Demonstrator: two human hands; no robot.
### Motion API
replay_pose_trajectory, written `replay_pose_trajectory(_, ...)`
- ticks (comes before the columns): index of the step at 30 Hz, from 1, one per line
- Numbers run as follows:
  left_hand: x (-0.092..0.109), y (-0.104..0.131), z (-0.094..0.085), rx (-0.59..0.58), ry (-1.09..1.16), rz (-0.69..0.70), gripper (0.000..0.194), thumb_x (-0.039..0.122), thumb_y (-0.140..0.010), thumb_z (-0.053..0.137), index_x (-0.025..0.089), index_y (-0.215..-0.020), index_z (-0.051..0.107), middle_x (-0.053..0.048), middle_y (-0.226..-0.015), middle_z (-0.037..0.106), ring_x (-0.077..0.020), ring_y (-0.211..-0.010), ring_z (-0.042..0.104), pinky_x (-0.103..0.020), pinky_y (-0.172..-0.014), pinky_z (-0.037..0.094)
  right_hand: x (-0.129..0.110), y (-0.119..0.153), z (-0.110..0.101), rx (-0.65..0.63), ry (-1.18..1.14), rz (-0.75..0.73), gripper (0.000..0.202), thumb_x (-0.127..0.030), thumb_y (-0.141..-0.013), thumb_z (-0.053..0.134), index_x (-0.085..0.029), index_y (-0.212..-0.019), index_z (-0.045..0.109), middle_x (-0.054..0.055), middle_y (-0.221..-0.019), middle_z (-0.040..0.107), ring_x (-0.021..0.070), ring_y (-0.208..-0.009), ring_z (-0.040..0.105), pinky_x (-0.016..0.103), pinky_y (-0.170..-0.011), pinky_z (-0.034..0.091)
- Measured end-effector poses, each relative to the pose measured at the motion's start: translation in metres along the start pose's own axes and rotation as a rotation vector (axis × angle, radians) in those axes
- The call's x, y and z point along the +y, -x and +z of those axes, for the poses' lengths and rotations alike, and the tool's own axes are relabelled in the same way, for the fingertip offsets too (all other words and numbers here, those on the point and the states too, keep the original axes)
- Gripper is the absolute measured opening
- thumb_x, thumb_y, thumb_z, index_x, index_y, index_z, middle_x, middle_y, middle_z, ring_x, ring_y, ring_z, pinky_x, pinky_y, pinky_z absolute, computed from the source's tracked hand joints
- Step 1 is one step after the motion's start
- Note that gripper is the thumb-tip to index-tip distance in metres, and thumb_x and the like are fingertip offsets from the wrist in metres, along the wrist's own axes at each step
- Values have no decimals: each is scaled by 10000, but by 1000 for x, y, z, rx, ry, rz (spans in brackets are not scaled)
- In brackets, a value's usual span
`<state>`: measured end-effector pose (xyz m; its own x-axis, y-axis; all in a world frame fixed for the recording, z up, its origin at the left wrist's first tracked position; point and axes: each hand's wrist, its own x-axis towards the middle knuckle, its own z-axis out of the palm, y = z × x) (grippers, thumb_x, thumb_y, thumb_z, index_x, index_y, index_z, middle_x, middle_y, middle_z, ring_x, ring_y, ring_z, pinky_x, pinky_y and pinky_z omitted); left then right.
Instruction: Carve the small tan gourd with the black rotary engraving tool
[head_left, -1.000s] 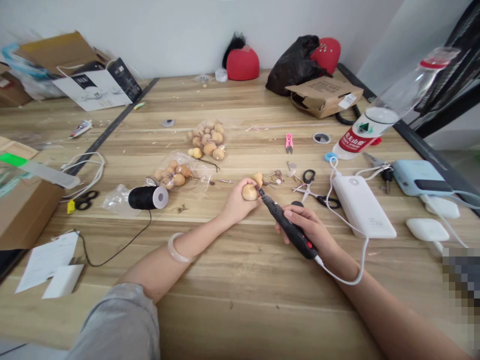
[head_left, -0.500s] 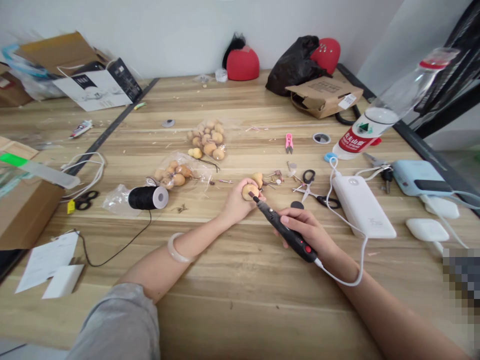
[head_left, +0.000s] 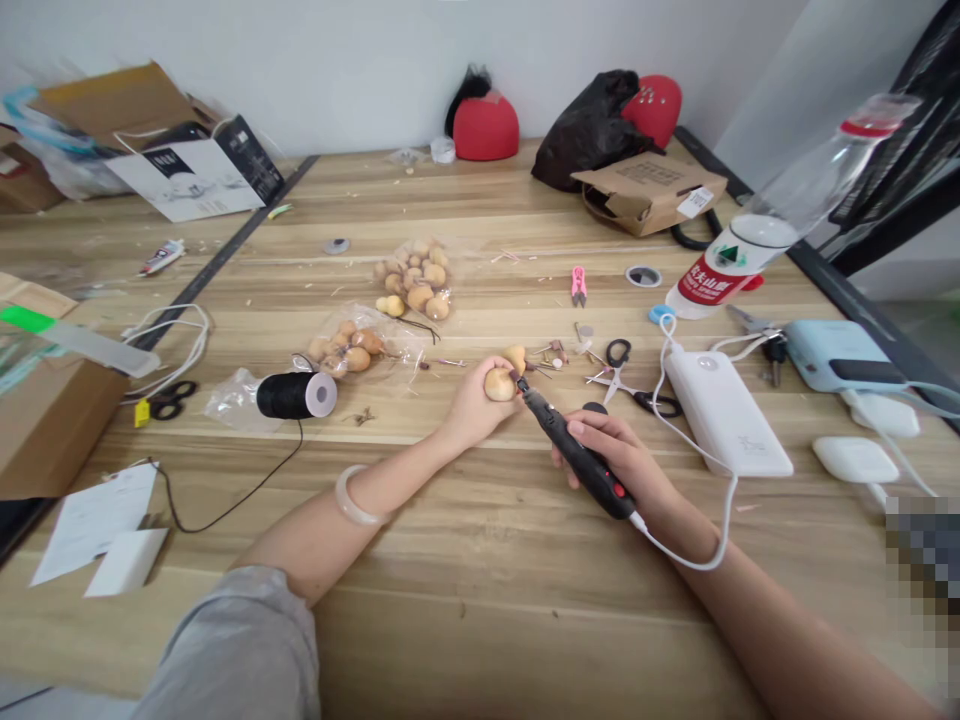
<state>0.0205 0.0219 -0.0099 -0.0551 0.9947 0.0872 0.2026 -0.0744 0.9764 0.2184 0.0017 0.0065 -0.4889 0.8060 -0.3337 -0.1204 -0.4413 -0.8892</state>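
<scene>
Near the middle of the table, my left hand [head_left: 474, 408] is closed around a small, pale yellow-brown gourd [head_left: 499, 384]. A black rotary tool [head_left: 577, 450] with a red button and a white cable is gripped in my right hand [head_left: 615, 455]. Its tip is at the right side of the gourd; whether it touches cannot be made out. Just behind lies another small gourd [head_left: 514, 358], with several little tool bits [head_left: 553, 352] to its right. Two clear bags of small gourds, one farther back [head_left: 420, 280] and one nearer [head_left: 352, 345], lie to the left.
Black-handled scissors [head_left: 616, 378], a white power bank [head_left: 727, 412] and a large bottle [head_left: 712, 270] stand or lie to the right. A black thread spool [head_left: 289, 396] is on the left. Pink snips [head_left: 578, 284] and a brown paper bag [head_left: 645, 190] are farther back.
The rotary tool's tip has shifted slightly right, from the front of the gourd to its right edge, along with my right hand. My left hand is nearly still.
</scene>
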Motion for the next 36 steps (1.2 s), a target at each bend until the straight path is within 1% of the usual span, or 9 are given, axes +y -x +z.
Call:
replay_pose_trajectory(5,1,0,1,-69,135,-75,329,239,-641,750,190,-833,487,26,-715,634,-128,-657,576,-265,-670,468,1,2,0,-47,31,27,376,-465,-676,804,-130,-805,692,33,-637,696,109,-408,603,177,-392,455)
replay_pose_trajectory(10,0,0,0,7,-2,-3,305,156,-599,747,177,-813,531,12,-801,641,-136,-763,585,-273,-768,453,0,1,1,12,-2,5,407,-514,-676,786,-136,-763,666,40,-605,690,111,-408,595,184,-404,467)
replay_pose_trajectory(14,0,0,0,-70,118,-54,294,177,-637,722,187,-822,494,22,-737,644,-137,-695,595,-275,-710,470,-1,0,1,-23,27,26,397,-491,-659,801,-138,-797,684,36,-622,695,125,-404,601,201,-394,466)
replay_pose_trajectory(16,0,0,0,-63,110,-49,296,172,-632,728,186,-814,496,21,-742,645,-137,-702,596,-274,-714,469,-2,0,1,-16,31,23,393,-493,-661,798,-141,-792,684,39,-622,695,128,-405,601,204,-395,465)
replay_pose_trajectory(20,1,0,0,-3,-6,-1,305,161,-606,752,179,-808,526,9,-812,648,-140,-766,590,-276,-770,456,-3,1,2,23,21,17,395,-517,-672,782,-149,-751,664,41,-607,687,127,-403,593,211,-404,474)
replay_pose_trajectory(25,0,1,1,-71,119,-67,316,204,-644,741,190,-838,492,27,-721,642,-129,-669,585,-269,-694,475,0,1,1,-33,52,20,370,-471,-673,798,-139,-800,694,35,-640,694,119,-415,602,196,-396,460)
replay_pose_trajectory(27,0,1,1,-61,85,-48,306,201,-642,741,186,-832,501,21,-743,644,-130,-689,582,-271,-707,471,1,1,1,-22,49,9,363,-472,-681,792,-140,-786,691,36,-637,693,115,-413,600,192,-393,455)
replay_pose_trajectory(31,0,1,0,2,-48,18,298,163,-609,743,177,-819,533,5,-824,649,-140,-775,580,-279,-776,452,-1,1,2,25,24,-14,382,-510,-693,770,-146,-738,663,41,-607,683,120,-409,593,205,-404,470)
replay_pose_trajectory(36,1,1,0,-82,96,-58,313,214,-646,736,192,-835,487,26,-722,641,-134,-672,589,-270,-687,473,1,1,1,-20,71,0,358,-468,-687,782,-138,-785,686,44,-640,691,125,-408,596,208,-384,452)
